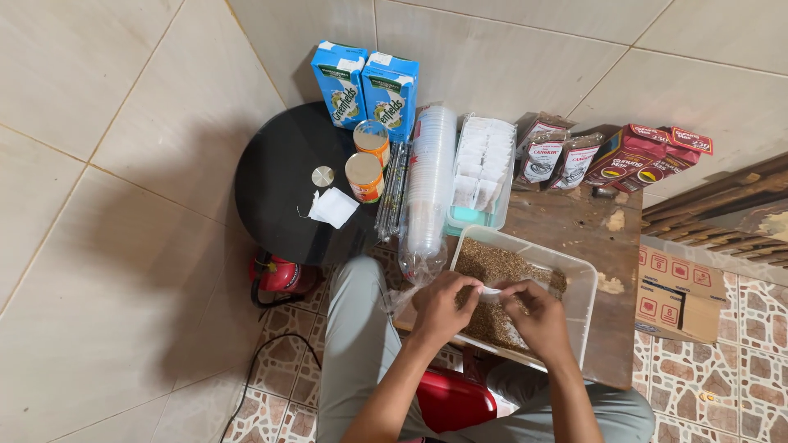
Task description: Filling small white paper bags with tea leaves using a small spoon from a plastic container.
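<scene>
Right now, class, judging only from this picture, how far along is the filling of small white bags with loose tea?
Done: one small white bag lies on the round black table. In hand: both the left hand and right hand pinch another white bag over the clear tub of loose tea. Left: a tray of empty white bags and much tea remain.

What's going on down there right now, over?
Both hands, left and right, pinching a small white bag over the tub of brown grains. Nothing in the way.

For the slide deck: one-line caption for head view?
Both hands hold a small white sachet over a clear tub of brown granules.
</scene>
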